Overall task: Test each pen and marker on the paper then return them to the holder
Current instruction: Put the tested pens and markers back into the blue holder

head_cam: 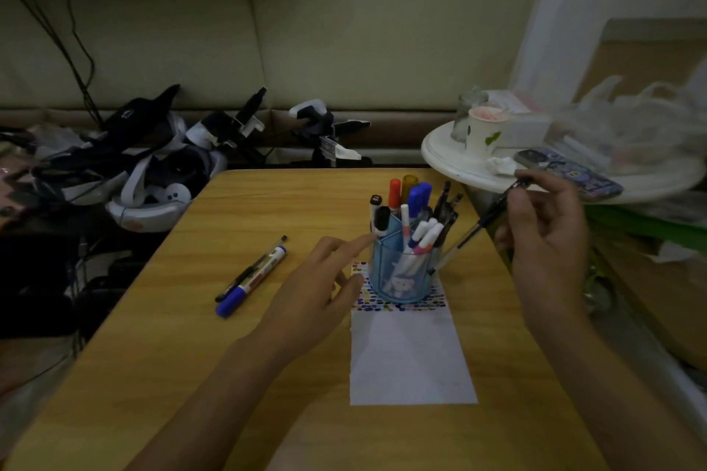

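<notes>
A blue mesh holder [401,275] full of several pens and markers stands on the far end of a white paper strip [409,359], whose top is covered in coloured dots. My right hand [547,241] is raised to the right of the holder and grips a black pen [472,233], tip slanting down towards the holder's right side. My left hand [325,287] hovers just left of the holder, fingers spread, index finger touching its rim. A blue-capped marker [250,281] and a thin black pen [248,270] lie side by side on the table to the left.
The wooden table [191,375] ends close behind the holder. A round white side table [451,161] at the right carries a paper cup [484,130], a jar, a phone [570,172] and plastic bags. Dark headsets and cables [153,161] pile up behind left.
</notes>
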A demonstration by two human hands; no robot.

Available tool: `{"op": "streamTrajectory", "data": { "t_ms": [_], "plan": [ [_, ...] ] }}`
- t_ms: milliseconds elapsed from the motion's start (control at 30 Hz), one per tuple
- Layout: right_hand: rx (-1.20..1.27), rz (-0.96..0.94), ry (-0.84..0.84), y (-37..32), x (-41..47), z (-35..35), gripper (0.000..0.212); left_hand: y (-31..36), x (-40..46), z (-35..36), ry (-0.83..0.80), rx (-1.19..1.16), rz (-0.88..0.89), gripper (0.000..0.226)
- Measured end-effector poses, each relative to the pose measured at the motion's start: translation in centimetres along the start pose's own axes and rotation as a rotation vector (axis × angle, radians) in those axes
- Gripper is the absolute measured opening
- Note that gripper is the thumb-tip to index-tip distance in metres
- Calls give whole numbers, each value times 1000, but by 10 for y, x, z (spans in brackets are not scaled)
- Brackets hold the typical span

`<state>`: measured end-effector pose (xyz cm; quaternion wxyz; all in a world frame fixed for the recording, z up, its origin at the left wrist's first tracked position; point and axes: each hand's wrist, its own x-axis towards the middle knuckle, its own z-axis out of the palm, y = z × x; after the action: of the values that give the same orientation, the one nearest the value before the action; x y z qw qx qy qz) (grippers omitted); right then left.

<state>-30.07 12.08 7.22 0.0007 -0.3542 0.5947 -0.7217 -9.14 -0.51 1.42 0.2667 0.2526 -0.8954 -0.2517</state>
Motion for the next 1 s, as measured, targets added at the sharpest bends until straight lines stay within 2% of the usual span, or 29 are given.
{"op": "streamTrajectory", "data": {
  "t_ms": [167,567,700,833,1000],
  "plan": [
    [-1,-39,32,-1,0,-2,19,0,0,0,8,-2,22,51],
    [12,-167,20,-7,-3,0,21,-6,3,1,-56,14,-36,66],
    [-41,-204,-85,-5,-8,7,26,-8,5,0,-48,6,-44,66],
    [-208,-223,-200,7,-11,13,34,-10,5,-1,-47,5,-26,65],
    [-373,-276,-307,15,-15,15,9,-13,4,-2,-60,14,-14,65]
  ]
}}
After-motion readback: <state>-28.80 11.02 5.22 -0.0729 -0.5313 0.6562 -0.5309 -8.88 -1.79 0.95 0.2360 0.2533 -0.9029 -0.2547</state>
